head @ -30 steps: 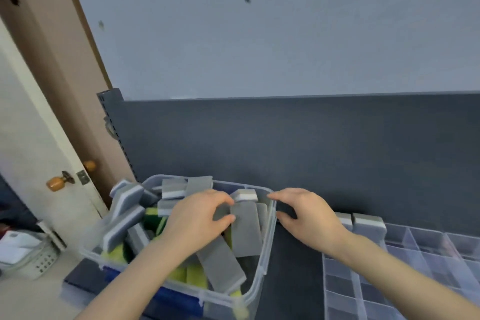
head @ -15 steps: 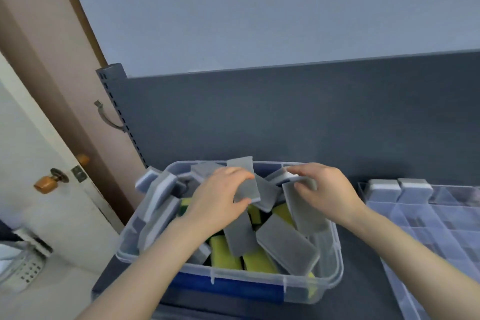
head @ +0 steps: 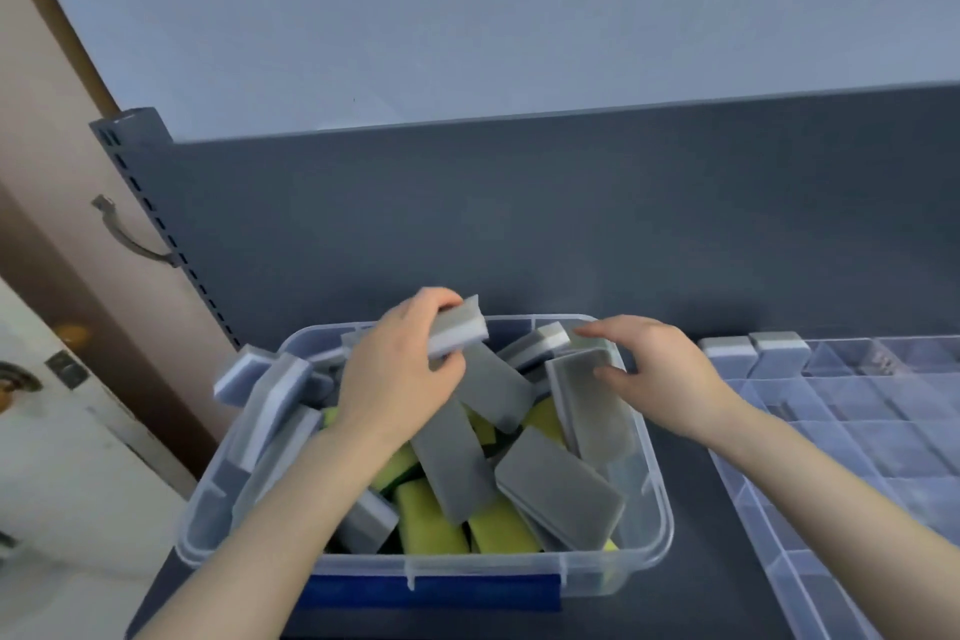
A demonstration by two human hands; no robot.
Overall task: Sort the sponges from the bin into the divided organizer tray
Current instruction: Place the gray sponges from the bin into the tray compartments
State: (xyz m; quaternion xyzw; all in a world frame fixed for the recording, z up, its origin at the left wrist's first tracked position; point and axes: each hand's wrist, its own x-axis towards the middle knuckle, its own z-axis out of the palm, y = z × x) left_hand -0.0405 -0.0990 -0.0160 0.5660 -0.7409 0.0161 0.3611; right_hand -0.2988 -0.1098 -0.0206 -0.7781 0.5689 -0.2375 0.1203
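From the head view, your left hand [head: 395,379] is up. Half a second ago it was down among the pile, pinching a grey piece. Now its fingers [head: 441,299] curl over the top of a grey-and-white sponge [head: 460,333], thumb underneath, and the sponge is lifted above the back of the bin [head: 660,499], tilted, with its white layer facing you. That looks like a clean pick with nothing clinging to it.

Your right hand [head: 654,369] has changed too. It was gripping the edge of a sponge a moment ago; now its fingers [head: 602,330] are spread and relaxed, reaching over the far right corner of the bin, with the thumb near the face of a tall grey sponge [head: 592,400] leaning on the right wall. Whether it actually presses that sponge, you can't tell from here.

The bin is still packed with grey slabs over yellow-green ones. The organizer tray [head: 831,431] sits to the right on the desk [head: 691,561], with two filed sponges [head: 730,352] in its far-left compartments and the rest showing clear plastic.

So the sort has barely started. My read: the lifted sponge belongs with those two, and it has to cross over your right hand to get there.
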